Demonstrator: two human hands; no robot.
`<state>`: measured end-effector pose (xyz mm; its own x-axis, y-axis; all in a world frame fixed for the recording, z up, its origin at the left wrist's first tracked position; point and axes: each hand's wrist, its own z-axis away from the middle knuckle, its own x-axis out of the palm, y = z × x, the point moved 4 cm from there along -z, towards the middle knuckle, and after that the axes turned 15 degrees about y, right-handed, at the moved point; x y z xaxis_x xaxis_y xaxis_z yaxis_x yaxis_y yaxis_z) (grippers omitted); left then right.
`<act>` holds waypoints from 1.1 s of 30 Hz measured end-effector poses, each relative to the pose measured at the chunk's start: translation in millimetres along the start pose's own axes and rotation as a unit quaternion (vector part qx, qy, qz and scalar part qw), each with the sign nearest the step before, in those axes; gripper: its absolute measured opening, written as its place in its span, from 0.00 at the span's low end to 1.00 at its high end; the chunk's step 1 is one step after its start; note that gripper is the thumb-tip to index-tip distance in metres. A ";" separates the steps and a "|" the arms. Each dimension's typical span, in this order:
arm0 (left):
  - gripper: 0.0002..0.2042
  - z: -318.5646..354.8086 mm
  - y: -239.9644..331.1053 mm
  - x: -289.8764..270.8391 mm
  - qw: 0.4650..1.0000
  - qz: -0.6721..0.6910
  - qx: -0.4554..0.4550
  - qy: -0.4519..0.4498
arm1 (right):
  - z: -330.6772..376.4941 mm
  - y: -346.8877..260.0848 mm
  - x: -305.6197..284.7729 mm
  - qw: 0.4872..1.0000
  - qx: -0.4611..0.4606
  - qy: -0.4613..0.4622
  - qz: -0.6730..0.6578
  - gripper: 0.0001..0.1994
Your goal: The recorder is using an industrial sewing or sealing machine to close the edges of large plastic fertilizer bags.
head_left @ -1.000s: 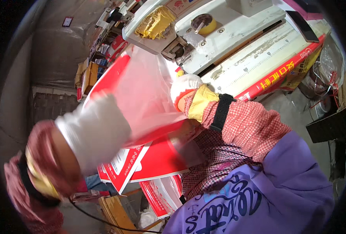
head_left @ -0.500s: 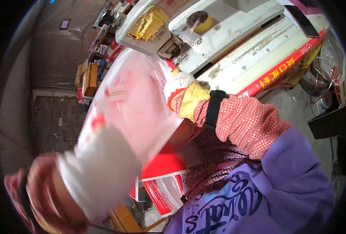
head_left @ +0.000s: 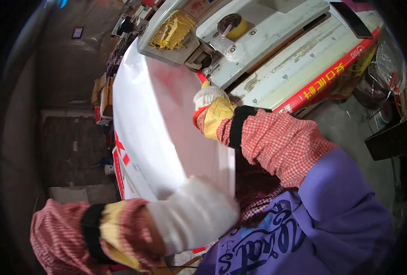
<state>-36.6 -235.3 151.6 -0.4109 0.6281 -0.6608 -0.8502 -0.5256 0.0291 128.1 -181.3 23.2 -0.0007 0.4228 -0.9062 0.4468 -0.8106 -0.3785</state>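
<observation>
Gloved left hand (head_left: 192, 220) and right hand (head_left: 209, 101) grip translucent plastic bag (head_left: 157, 123) — stretched between them.

I am looking into a small workshop, to judge by the big white sealing machine (head_left: 277, 41) with a tape roll (head_left: 233, 26) on top and a worn measuring scale along its bed. Left of the machine, cluttered shelves (head_left: 116, 46) line a bare concrete floor (head_left: 70, 142), and wire baskets (head_left: 387, 68) sit right of it.
</observation>
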 end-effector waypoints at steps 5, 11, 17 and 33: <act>0.07 -27.9 1.2 -17.2 0.990 -0.020 -0.011 0.142 | 5.4 11.4 -6.2 0.999 0.016 0.046 0.015 0.05; 0.10 -22.3 -45.4 -63.3 0.896 0.086 -0.436 0.019 | 17.0 15.5 -5.9 0.995 0.016 0.091 0.045 0.06; 0.04 44.5 -106.0 -52.0 0.964 -0.165 0.067 0.196 | 56.4 12.6 4.1 0.890 -0.081 0.235 0.384 0.10; 0.06 -53.4 -192.4 21.9 0.909 -0.110 -0.254 0.312 | 7.0 41.0 5.4 0.477 0.321 -0.072 -0.815 0.20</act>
<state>135.6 -151.1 91.5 0.1522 0.3856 -0.9100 -0.5624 -0.7233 -0.4006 140.1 -215.0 1.4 0.0394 0.7081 0.7050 -0.6181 0.5716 -0.5396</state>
